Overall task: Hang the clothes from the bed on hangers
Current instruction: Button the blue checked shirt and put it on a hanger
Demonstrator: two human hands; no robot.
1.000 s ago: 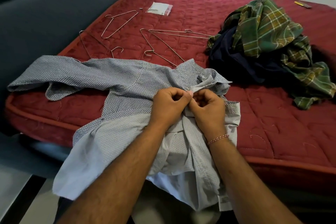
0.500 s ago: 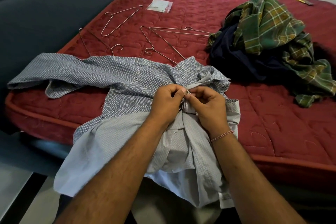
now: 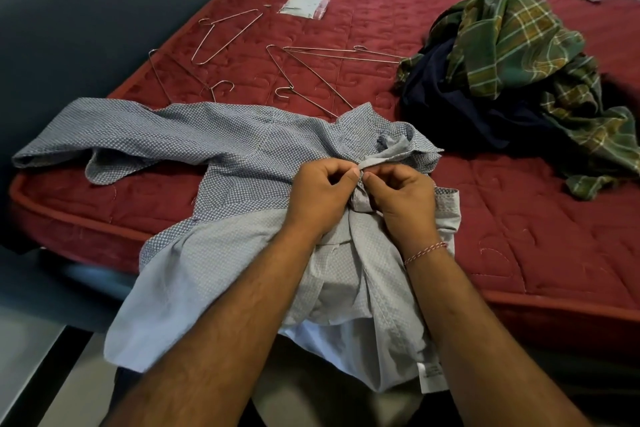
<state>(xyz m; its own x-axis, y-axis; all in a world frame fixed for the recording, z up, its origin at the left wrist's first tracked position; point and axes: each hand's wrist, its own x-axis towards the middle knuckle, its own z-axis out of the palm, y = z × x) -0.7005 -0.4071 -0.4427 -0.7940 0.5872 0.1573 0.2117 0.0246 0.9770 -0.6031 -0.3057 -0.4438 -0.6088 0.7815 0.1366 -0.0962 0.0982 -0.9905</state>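
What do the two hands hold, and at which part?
Both the left hand and right hand pinch the grey-blue patterned shirt at its front edge, near the collar.

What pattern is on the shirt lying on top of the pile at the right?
The top shirt is green plaid with yellow and white lines, per the head view.

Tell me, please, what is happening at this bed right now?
A person is working on a blue-grey shirt spread over the mattress edge. Left hand and right hand pinch the fabric near its collar. Wire hangers lie unused beyond it, beside a pile of clothes.
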